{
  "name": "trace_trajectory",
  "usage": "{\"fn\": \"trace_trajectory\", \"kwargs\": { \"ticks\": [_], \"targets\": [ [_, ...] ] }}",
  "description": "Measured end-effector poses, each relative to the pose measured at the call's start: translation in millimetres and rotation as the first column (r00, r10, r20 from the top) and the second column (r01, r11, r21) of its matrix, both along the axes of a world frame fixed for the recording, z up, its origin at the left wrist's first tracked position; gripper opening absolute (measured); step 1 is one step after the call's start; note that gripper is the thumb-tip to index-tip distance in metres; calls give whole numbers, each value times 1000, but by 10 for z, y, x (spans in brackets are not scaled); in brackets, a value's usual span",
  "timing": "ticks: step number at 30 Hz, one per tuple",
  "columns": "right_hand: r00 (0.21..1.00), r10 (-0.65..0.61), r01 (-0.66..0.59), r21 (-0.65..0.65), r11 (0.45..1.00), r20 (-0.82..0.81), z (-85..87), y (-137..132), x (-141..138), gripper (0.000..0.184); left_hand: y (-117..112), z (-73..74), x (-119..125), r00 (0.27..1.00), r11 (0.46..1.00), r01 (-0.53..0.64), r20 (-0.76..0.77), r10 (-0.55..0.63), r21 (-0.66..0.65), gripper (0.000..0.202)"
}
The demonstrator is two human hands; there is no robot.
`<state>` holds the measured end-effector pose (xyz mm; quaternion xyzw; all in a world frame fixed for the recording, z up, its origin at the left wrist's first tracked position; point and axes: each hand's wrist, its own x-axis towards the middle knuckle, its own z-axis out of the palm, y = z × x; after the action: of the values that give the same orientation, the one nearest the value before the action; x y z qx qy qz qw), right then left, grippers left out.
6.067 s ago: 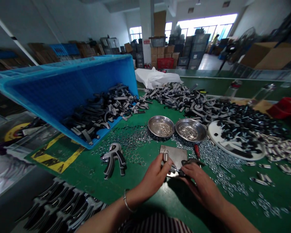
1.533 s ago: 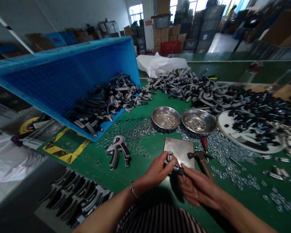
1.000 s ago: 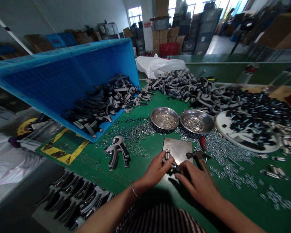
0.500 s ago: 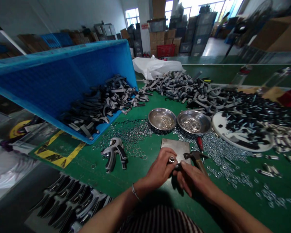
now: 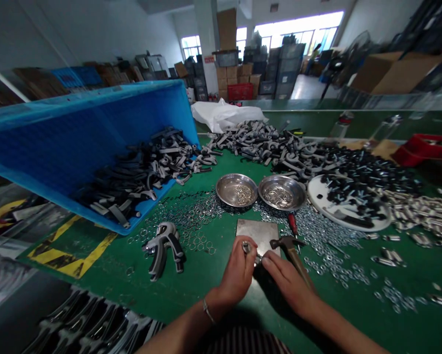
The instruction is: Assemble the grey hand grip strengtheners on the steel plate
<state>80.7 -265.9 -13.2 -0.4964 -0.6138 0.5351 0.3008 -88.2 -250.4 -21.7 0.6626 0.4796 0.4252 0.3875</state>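
My left hand (image 5: 237, 273) is closed around a small shiny metal cylinder (image 5: 246, 247), whose round end shows above the fingers. Fingertips of my right hand (image 5: 287, 280) press together at a small metal piece (image 5: 258, 260) beside it; whether the two parts are joined I cannot tell. Both hands are over the near part of a flat steel plate (image 5: 256, 230). A claw hammer (image 5: 290, 246) lies by the plate's right edge, with a red-handled screwdriver (image 5: 292, 223) behind it. Left of my hands lies a grey and black hand grip with a spring (image 5: 165, 248).
Two metal bowls (image 5: 221, 194) (image 5: 304, 196) hold small parts. Loose rings (image 5: 202, 241) and nuts (image 5: 328, 258) are scattered around. A white plate (image 5: 326, 211) carries black-headed bolts. A tipped blue crate (image 5: 132, 105) and a heap of grey handles (image 5: 250, 137) stand behind; metal cylinders (image 5: 409, 209) lie at right.
The head view has shifted, so the scene sits lower and further left. My left hand has turned more upright around the cylinder. The right fingers have closed in on the small piece.
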Motion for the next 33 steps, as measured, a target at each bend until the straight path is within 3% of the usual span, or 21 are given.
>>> {"fn": "trace_trajectory", "kwargs": {
  "ticks": [2, 4, 6, 8, 9, 10, 12, 14, 15, 20, 22, 24, 25, 27, 30, 31, 33],
  "targets": [
    [980, 107, -140, -204, 969, -169, -40, -42, -11, 57, -14, 10, -42, 986, 981, 149, -88, -139, 122, 19],
    [971, 171, -207, -239, 949, -165, -59, -61, 10, 61, -18, 18, -57, 967, 961, 239, -125, -223, 140, 18],
    [990, 135, -132, -54, 990, 46, -54, -60, 45, 56, -16, 2, -22, 988, 988, 145, -60, -143, 44, 21],
    [969, -17, -36, 210, 977, 246, -44, -60, 62, 50, -11, -32, 39, 1000, 997, -2, 6, 3, -82, 26],
    [964, -58, -7, 246, 969, 258, -42, -68, 57, 49, -8, -49, 63, 999, 994, -40, 12, 42, -105, 28],
    [971, -61, 10, 215, 977, 232, -44, -81, 44, 49, -5, -60, 76, 999, 995, -43, 2, 44, -85, 27],
    [995, 30, -28, -25, 999, 94, -53, -114, 11, 53, 1, -64, 66, 997, 998, 46, -63, -43, 47, 23],
    [992, 112, -122, -247, 961, -55, -61, -135, 1, 60, -1, -53, 34, 980, 974, 169, -135, -149, 151, 18],
    [988, 128, -148, -281, 948, -88, -62, -137, 11, 60, -7, -49, 23, 974, 967, 194, -149, -171, 164, 17],
    [998, -54, 54, -21, 998, 19, -56, -156, 93, 45, -55, -66, 61, 994, 991, 51, -105, -39, 120, 19],
    [999, -30, 26, -123, 992, -34, -73, -186, 84, 51, -3, -65, 72, 976, 978, 156, -171, -132, 139, 17],
    [997, 37, -50, -218, 975, -62, -100, -190, 77, 56, 137, -58, 64, 919, 951, 292, -307, -248, 106, 16],
    [998, 56, -59, -194, 979, -20, -112, -177, 90, 55, 238, -55, 57, 873, 936, 343, -394, -288, 76, 16],
    [988, 41, -34, -49, 998, 151, -126, -140, 168, 43, 475, -50, 52, 741, 904, 427, -582, -335, 22, 15],
    [907, -109, 33, 189, 981, 406, -143, -151, 431, 29, 838, 3, 98, 534, 840, 543, -770, -350, -5, 21],
    [878, -155, 58, 221, 974, 453, -160, -192, 545, 29, 953, 45, 141, 508, 828, 561, -794, -333, 11, 26],
    [821, -239, 103, 278, 955, 519, -230, -327, 780, 30, 1192, 167, 283, 533, 832, 546, -805, -261, 92, 36]
  ]
}}
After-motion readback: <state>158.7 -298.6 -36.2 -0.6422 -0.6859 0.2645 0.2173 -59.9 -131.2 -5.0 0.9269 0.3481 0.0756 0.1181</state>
